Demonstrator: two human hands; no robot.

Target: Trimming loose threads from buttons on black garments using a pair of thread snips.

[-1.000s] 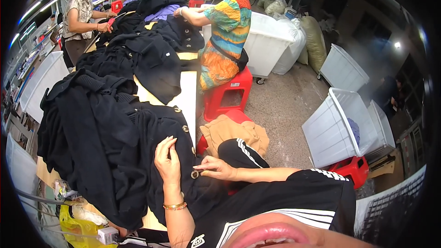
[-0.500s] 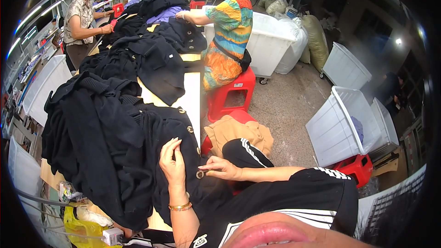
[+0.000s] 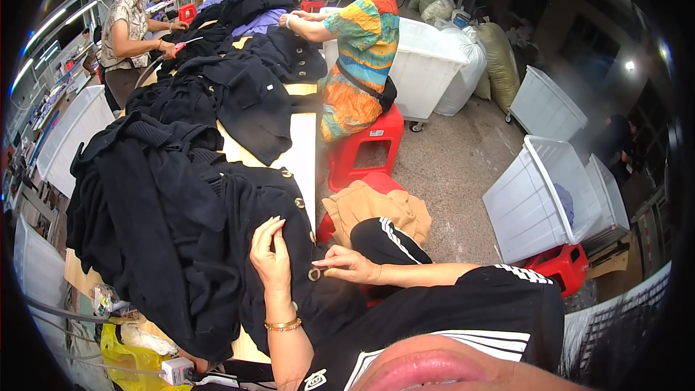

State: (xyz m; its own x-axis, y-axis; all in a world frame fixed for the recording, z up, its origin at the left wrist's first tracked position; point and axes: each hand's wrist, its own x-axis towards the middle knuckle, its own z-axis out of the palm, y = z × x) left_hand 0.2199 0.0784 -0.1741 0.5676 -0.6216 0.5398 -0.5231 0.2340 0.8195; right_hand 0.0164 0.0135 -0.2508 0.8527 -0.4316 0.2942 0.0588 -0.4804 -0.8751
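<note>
Black garment [image 3: 253, 203] spreads from near your body onto the table [image 3: 302, 137], one round button [image 3: 314, 274] right by your right hand [image 3: 351, 266]. That hand's thumb and forefinger draw together; whether they grip cloth, I cannot tell. Your left hand [image 3: 270, 257] is raised over the fabric, fingers bunched, its hold unclear. If the dark heap [image 3: 137, 210] farther left slid, its weight could tug the buttoned edge out of place.

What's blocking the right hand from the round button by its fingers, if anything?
Nothing I can see. The right hand is right beside the button on the black garment, and the left hand is off to the left.
</note>
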